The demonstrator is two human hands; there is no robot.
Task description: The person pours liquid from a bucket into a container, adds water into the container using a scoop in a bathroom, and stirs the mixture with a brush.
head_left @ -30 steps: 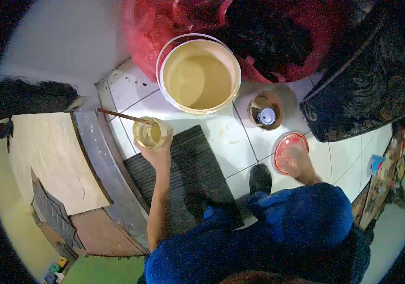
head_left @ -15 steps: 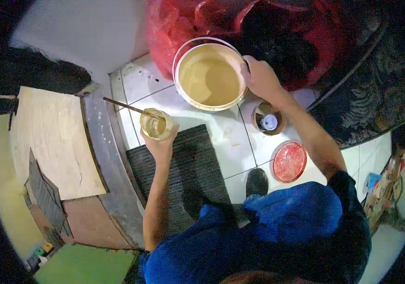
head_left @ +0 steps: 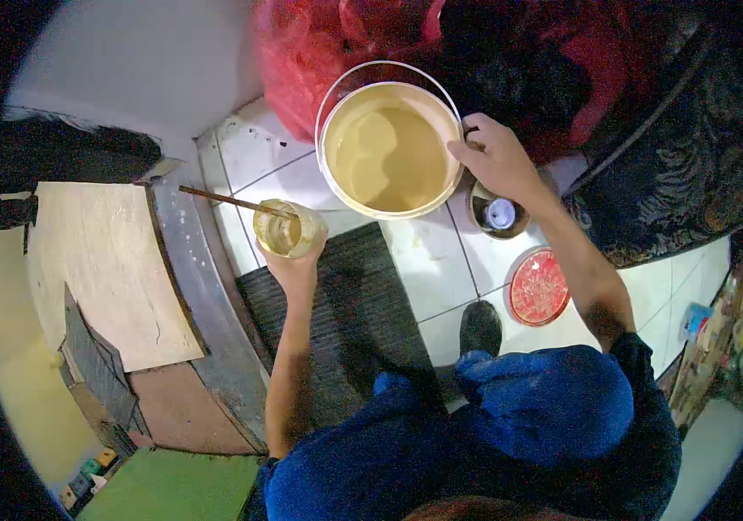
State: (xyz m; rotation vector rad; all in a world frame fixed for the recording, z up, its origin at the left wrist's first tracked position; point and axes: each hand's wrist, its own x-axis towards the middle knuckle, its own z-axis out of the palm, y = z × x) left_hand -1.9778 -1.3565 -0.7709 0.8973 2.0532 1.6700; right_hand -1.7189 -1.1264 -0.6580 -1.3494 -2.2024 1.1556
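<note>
My left hand [head_left: 294, 271] is wrapped round a small, smeared jar [head_left: 282, 236], and a thin brown stick [head_left: 224, 199] leans out of the jar's mouth to the left. A large white bucket [head_left: 391, 211] with a raised wire handle stands on the tiles, holding cream-coloured liquid. My right hand [head_left: 499, 156] grips the bucket's right rim, thumb over the edge and fingers outside. Beneath my right wrist is a round container [head_left: 483, 217] with a small whitish cup [head_left: 501, 214] inside. A red round lid [head_left: 539, 288] lies flat on the floor.
Behind the bucket is a red plastic bag [head_left: 302, 69] with dark contents. A black ribbed mat [head_left: 345, 304] lies before my feet. Wooden boards [head_left: 111, 278] are at the left, dark patterned fabric [head_left: 684, 182] at the right. A green surface [head_left: 172, 486] shows at the lower left.
My right hand has left the red lid and moved up to the bucket, taking hold of its rim. My left hand still holds the jar. The view has shifted slightly.
</note>
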